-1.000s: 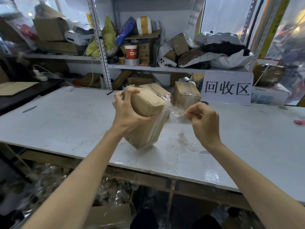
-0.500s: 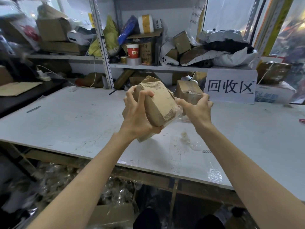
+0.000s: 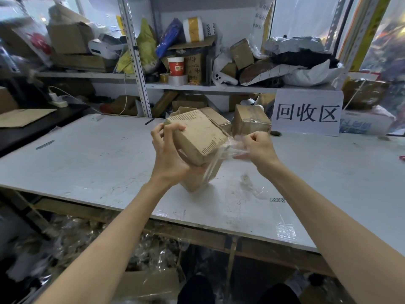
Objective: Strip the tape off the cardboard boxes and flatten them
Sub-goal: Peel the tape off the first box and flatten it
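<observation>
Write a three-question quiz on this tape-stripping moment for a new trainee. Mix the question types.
1. Multiple choice: what does the right hand pinch? A) a knife B) the clear tape C) a red cup
2. True or false: the cardboard box gripped by the left hand is already flattened.
3. Fill in: another taped box stands on the table just left of the white paper ____.
Key: 1 B; 2 false, it keeps its box shape; 3 sign.
</observation>
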Available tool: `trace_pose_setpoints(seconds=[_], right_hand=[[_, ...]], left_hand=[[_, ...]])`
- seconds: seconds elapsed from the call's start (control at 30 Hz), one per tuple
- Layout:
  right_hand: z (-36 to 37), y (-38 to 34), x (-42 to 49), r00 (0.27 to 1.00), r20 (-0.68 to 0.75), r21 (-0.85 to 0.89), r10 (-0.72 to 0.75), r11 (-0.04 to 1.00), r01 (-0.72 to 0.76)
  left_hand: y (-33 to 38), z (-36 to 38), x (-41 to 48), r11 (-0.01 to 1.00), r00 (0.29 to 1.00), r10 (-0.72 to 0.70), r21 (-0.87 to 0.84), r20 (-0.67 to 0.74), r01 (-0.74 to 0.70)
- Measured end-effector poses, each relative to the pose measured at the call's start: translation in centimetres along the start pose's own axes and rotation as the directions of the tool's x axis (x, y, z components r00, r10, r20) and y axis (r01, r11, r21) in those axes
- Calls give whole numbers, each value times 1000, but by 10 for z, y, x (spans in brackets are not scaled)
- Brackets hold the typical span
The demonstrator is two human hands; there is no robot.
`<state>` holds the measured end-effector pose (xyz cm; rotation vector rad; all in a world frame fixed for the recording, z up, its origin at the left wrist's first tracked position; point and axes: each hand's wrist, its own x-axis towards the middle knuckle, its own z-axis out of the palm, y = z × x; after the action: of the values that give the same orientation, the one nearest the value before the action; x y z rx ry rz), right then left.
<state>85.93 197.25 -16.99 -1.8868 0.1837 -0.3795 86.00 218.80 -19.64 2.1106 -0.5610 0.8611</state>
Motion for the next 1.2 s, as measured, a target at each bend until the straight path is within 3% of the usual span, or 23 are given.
trace_pose_setpoints(seconds=[0.1, 0.27, 0.4, 0.5, 0.6, 0.73, 0.83, 0.93, 1.0, 1.1, 1.2], right_hand=[[2, -2, -4, 996, -32, -18, -79, 997, 78], [-2, -9, -18, 981, -104, 239, -162, 954, 182], [3, -17, -25, 973, -10, 324, -232, 920, 222], [7, -21, -24, 959, 62, 47, -275, 961, 273], [11, -22, -27, 918, 52, -151, -393, 905, 397], [8, -17, -33, 854, 73, -179, -515, 836, 519], [8, -14, -38, 860, 62, -195, -506, 839, 508], [2, -18, -37, 902, 239, 72, -361, 932, 354], [-2, -20, -37, 860, 364, 138, -358, 934, 330], [4, -16, -39, 830, 271, -58, -488, 852, 520], [7, -20, -34, 898, 158, 23, -412, 910, 413]], left_hand=[[-6, 2, 0, 996, 996, -83, 26, -19, 83], [-15, 4, 8, 958, 958, -279, 52, -68, 283], [-9, 9, 9, 956, 958, -283, 60, -55, 286], [-2, 13, 4, 972, 974, -225, 65, -28, 226], [-2, 13, 2, 965, 967, -250, 70, -54, 254], [-8, 7, 9, 858, 856, -511, -95, -72, 505], [-8, 2, 15, 803, 813, -582, -167, -9, 573], [-2, 1, 16, 790, 808, -588, -190, 37, 583], [0, 0, 17, 762, 790, -609, -226, 67, 607], [2, -3, 18, 726, 780, -606, -291, 157, 623], [3, -2, 14, 737, 802, -570, -321, 179, 595]])
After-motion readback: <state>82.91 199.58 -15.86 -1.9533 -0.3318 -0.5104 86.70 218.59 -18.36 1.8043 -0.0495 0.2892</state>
